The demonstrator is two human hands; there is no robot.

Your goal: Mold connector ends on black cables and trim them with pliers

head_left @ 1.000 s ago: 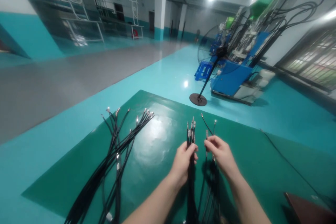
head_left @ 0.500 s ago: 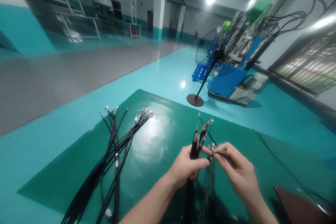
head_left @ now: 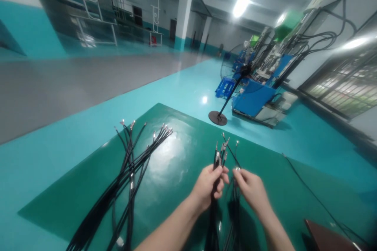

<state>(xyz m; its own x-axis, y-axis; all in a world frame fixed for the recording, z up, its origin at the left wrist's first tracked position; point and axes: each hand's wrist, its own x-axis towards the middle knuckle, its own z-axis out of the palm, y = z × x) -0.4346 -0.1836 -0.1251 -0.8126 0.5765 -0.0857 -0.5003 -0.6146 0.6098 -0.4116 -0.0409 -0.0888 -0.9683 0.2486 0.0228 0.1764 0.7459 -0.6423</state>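
My left hand [head_left: 207,184] is closed round a bundle of black cables [head_left: 212,219], whose metal terminals [head_left: 219,155] stick up above the thumb. Just to the right, my right hand [head_left: 251,188] pinches at the metal end of a cable in a second bunch of black cables [head_left: 234,219]. Its fingertips partly hide what they grip. A larger pile of black cables [head_left: 110,186] with shiny ends lies crossed on the green table cover [head_left: 173,211] to the left.
One loose cable [head_left: 312,190] runs across the right side of the table. A brown flat object [head_left: 324,235] lies at the lower right corner. Beyond the table stand a fan on a round base [head_left: 218,118] and a blue machine [head_left: 255,96].
My right hand has moved down and slightly left to the second bunch, and the small piece between its fingers no longer shows. My left thumb now lies across the bundle.
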